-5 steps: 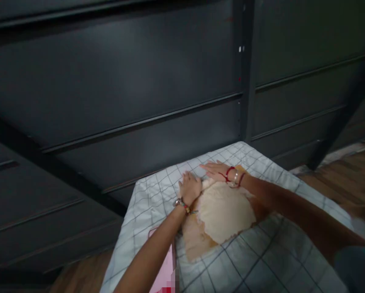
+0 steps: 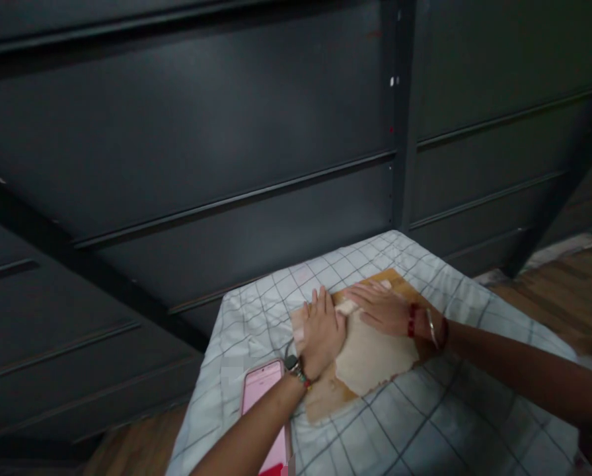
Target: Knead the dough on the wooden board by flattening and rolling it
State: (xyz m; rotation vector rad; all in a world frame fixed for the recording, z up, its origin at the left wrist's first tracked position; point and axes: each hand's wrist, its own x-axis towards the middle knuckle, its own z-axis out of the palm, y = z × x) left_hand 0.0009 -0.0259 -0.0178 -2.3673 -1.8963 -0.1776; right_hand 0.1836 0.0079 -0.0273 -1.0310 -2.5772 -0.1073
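A pale sheet of rolled dough [image 2: 375, 357] lies on a brown wooden board [image 2: 400, 281] set on a white checked cloth [image 2: 425, 423]. My left hand [image 2: 323, 330] lies flat on the dough's left edge, fingers stretched out and pointing away from me. My right hand [image 2: 382, 307] rests flat on the dough's far part, fingers extended to the left, almost touching the left hand. Neither hand holds anything. Bracelets sit on both wrists.
A pink phone [image 2: 266, 410] lies on the cloth just left of my left forearm. A dark metal panelled wall [image 2: 226, 165] stands right behind the cloth-covered surface. Wooden floor [image 2: 548, 297] shows at the right.
Both hands have slid back toward me over the dough, which now looks flatter and smaller. More of the board's far corner and the phone are showing.
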